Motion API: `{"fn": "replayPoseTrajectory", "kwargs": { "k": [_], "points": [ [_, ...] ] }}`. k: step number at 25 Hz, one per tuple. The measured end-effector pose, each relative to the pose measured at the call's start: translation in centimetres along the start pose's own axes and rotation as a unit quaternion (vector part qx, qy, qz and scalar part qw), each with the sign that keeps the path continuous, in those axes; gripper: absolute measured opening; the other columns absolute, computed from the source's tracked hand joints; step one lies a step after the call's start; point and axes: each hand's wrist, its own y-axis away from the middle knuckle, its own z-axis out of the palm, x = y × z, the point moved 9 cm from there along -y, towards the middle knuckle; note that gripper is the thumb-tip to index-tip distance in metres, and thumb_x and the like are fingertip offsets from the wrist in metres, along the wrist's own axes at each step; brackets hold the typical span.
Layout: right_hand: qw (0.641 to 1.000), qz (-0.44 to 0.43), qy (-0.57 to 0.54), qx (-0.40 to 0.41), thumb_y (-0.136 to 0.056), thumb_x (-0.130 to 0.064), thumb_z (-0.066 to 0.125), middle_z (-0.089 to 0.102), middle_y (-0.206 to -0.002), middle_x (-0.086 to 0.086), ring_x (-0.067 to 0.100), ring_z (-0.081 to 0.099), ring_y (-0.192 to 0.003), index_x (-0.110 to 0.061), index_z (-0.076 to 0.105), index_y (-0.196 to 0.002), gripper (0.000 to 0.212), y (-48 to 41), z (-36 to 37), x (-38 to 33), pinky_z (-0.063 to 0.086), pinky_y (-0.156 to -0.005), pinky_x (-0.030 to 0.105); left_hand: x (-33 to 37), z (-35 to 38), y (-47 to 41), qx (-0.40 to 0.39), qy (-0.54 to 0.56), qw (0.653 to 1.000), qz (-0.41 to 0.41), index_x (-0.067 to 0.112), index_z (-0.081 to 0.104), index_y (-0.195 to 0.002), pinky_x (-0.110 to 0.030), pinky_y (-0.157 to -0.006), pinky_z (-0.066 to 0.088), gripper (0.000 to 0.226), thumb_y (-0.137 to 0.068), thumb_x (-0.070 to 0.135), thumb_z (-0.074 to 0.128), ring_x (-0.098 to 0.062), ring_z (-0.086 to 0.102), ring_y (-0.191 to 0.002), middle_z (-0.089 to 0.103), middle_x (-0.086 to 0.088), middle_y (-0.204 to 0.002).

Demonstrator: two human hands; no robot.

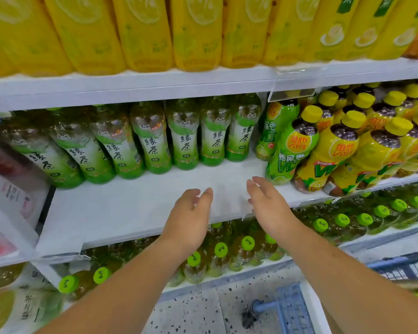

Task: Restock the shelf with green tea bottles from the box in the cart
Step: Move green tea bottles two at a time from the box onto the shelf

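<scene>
With both my left hand (191, 220) and right hand (268, 206) released and empty over the shelf (130, 208) front edge, I judge I'm between loads and must fetch green tea bottles (184, 136) next.

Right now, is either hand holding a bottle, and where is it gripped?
Nothing is held. The left hand and right hand hover open and empty over the bare front of the middle shelf.

**Greens and yellows over a white shelf**

The clear plastic green tea bottles (184, 136) wear green-and-white labels with dark characters. The flat metal shelf (121, 213) is plain white. Yellow-capped bottles (336, 150) show yellow labels with red-orange circles. The floor (198, 307) is pale grey, speckled dark. Lower bottle caps (221, 249) are bright green.
</scene>
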Motion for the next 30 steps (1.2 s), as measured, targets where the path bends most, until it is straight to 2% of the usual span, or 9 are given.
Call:
{"fn": "replayPoseTrajectory", "kwargs": {
  "k": [4, 6, 10, 12, 16, 20, 24, 27, 30],
  "points": [
    [0.999, 0.025, 0.040, -0.005, -0.100, -0.050, 0.041, 0.048, -0.122, -0.012, 0.010, 0.045, -0.110, -0.029, 0.042, -0.145, 0.049, 5.8, -0.7, -0.1, 0.031, -0.092, 0.029, -1.2, -1.9, 4.6, -0.054, -0.026, 0.998, -0.003, 0.029, 0.042, -0.145, -0.032, -0.095, 0.039, 0.057, -0.099, 0.060, 0.039, -0.009, 0.044, -0.114, 0.044, 0.014, -0.130],
    [0.998, 0.029, 0.049, 0.001, -0.100, -0.049, 0.042, 0.050, -0.126, -0.010, 0.009, 0.045, -0.109, -0.027, 0.045, -0.143, 0.048, 9.5, -1.2, -0.7, 0.032, -0.092, 0.030, -0.9, -3.3, 7.3, -0.072, -0.034, 0.997, 0.002, 0.028, 0.043, -0.145, -0.039, -0.100, 0.044, 0.056, -0.099, 0.060, 0.040, -0.012, 0.048, -0.115, 0.047, 0.013, -0.130],
    [0.996, 0.058, 0.064, 0.013, -0.102, -0.047, 0.043, 0.050, -0.142, -0.002, 0.009, 0.046, -0.116, -0.021, 0.043, -0.147, 0.052, 17.1, -2.9, -2.0, 0.032, -0.095, 0.029, 0.8, -6.0, 12.9, -0.095, -0.033, 0.995, 0.008, 0.027, 0.050, -0.140, -0.024, -0.084, 0.039, 0.050, -0.100, 0.056, 0.042, -0.010, 0.050, -0.110, 0.053, 0.010, -0.130],
    [0.995, 0.066, 0.070, 0.015, -0.102, -0.047, 0.042, 0.047, -0.146, -0.003, 0.007, 0.043, -0.116, -0.022, 0.041, -0.148, 0.053, 20.7, -3.7, -2.8, 0.030, -0.094, 0.028, 1.7, -7.4, 15.3, -0.100, -0.024, 0.995, 0.010, 0.027, 0.051, -0.139, -0.029, -0.088, 0.039, 0.050, -0.099, 0.057, 0.042, -0.010, 0.050, -0.110, 0.052, 0.012, -0.127],
    [0.993, 0.084, 0.038, 0.068, -0.101, -0.049, 0.043, 0.046, -0.148, -0.005, 0.008, 0.043, -0.122, -0.024, 0.044, -0.146, 0.051, 27.0, -6.3, -4.8, 0.031, -0.095, 0.029, 2.8, -8.7, 19.8, -0.126, -0.023, 0.992, -0.015, 0.036, 0.057, -0.111, -0.036, -0.085, 0.041, 0.036, -0.095, 0.063, 0.040, -0.012, 0.057, -0.108, 0.063, 0.013, -0.116],
    [0.990, 0.094, 0.003, 0.106, -0.099, -0.051, 0.046, 0.049, -0.144, -0.007, 0.010, 0.045, -0.127, -0.025, 0.048, -0.143, 0.051, 32.9, -8.6, -5.4, 0.034, -0.101, 0.031, 4.3, -7.4, 25.5, -0.157, -0.024, 0.987, -0.004, 0.031, 0.058, -0.119, -0.041, -0.089, 0.044, 0.051, -0.090, 0.067, 0.037, -0.009, 0.056, -0.110, 0.061, 0.011, -0.120],
    [0.985, 0.114, -0.007, 0.126, -0.100, -0.046, 0.047, 0.052, -0.139, -0.005, 0.010, 0.047, -0.123, -0.021, 0.050, -0.141, 0.048, 38.4, -11.0, -3.9, 0.033, -0.097, 0.029, 5.2, -4.6, 30.2, -0.192, -0.025, 0.981, -0.009, 0.029, 0.055, -0.130, -0.037, -0.090, 0.039, 0.054, -0.093, 0.065, 0.039, -0.010, 0.053, -0.115, 0.057, 0.011, -0.127],
    [0.980, 0.150, -0.017, 0.132, -0.101, -0.044, 0.046, 0.050, -0.144, -0.002, 0.006, 0.045, -0.117, -0.019, 0.046, -0.145, 0.050, 42.0, -13.6, -1.1, 0.033, -0.095, 0.027, 5.8, -1.3, 33.1, -0.219, -0.034, 0.975, -0.004, 0.031, 0.057, -0.127, -0.037, -0.091, 0.041, 0.058, -0.087, 0.070, 0.040, -0.010, 0.054, -0.114, 0.058, 0.013, -0.124],
    [0.975, 0.180, -0.025, 0.129, -0.100, -0.050, 0.045, 0.051, -0.143, -0.004, 0.010, 0.049, -0.120, -0.024, 0.045, -0.145, 0.053, 45.0, -17.2, 2.0, 0.039, -0.102, 0.034, 6.1, 2.9, 35.9, -0.244, -0.038, 0.969, -0.010, 0.038, 0.055, -0.118, -0.039, -0.099, 0.041, 0.044, -0.090, 0.068, 0.040, -0.010, 0.054, -0.117, 0.057, 0.015, -0.125]
  ]
}}
